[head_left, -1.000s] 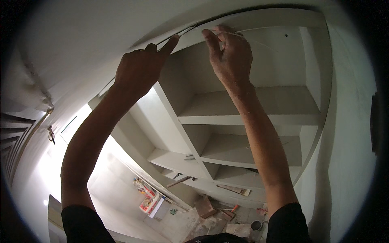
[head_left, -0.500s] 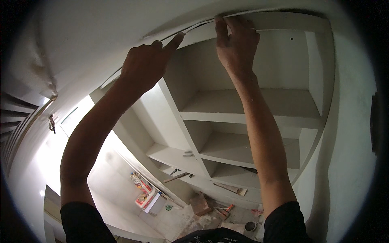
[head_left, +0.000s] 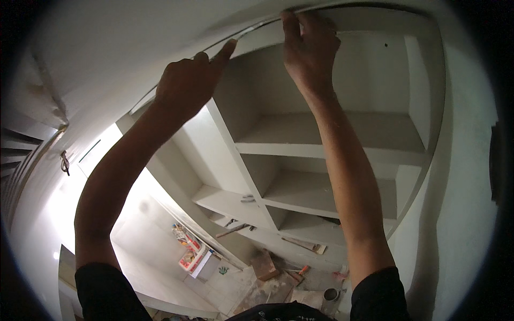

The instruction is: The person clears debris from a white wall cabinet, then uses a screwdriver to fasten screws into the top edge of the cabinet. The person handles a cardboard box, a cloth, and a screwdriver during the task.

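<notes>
A thin pale strip [head_left: 261,24] runs along the seam between the ceiling and the top rail of a built-in white shelf unit [head_left: 375,150]. Both my arms reach up to that seam. My right hand [head_left: 312,51] is pinched on the strip, thumb and fingertips at the rail's upper edge. To its left, my left hand [head_left: 187,85] lies against the same seam. One digit stretches out, its tip on the edge by the strip. Its other fingers are folded, and their tips are hidden behind the hand, so whatever they hold does not show.
Dark louvres [head_left: 21,155] and a short cable loop [head_left: 65,163] are at the left. Tools, including a handled one [head_left: 233,231], lie on a low shelf. On the floor below are a brown box [head_left: 264,266], a dark round bucket [head_left: 331,294] and a red-and-white container [head_left: 191,258].
The view has tilted slightly, so the shelf sits a little higher. My left hand's outstretched digit has drawn back slightly left along the seam; my right hand keeps its pinch at the rail.
</notes>
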### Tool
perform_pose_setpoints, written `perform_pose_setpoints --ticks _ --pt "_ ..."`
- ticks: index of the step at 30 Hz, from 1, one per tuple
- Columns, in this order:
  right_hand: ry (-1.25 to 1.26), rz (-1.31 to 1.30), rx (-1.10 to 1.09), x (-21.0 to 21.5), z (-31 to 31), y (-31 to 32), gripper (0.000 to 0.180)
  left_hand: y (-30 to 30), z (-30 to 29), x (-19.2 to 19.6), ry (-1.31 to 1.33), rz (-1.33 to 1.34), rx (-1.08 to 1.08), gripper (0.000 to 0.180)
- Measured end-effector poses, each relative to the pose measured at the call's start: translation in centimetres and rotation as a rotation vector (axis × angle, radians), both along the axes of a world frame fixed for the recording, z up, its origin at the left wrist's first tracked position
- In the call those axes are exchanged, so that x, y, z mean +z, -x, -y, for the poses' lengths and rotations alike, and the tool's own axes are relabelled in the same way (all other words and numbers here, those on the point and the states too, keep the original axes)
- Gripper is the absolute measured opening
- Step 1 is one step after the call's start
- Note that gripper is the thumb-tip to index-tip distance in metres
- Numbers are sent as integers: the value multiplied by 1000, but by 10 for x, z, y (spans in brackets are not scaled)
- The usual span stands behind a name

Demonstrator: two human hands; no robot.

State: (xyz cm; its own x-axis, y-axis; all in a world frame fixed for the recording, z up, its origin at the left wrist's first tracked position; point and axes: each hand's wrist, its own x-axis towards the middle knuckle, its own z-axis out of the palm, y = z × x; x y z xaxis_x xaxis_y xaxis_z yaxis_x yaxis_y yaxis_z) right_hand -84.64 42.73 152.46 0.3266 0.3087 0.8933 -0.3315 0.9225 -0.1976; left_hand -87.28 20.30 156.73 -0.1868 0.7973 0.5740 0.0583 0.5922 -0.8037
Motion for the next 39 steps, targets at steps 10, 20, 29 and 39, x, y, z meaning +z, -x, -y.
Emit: perform_pose_setpoints --ticks 10,20,29,39 --pt "124 -84 389 7 -5 -21 24 6 -5 10 32 -26 18 74" --pt "-55 -94 354 -1 -10 -16 20 18 7 13 38 -64 -57 76" --pt "-124 71 -48 -10 -2 -2 12 27 6 7 -35 -20 -167 71" --pt "-105 111 -262 -19 5 24 32 5 7 6 -15 -9 -61 72"
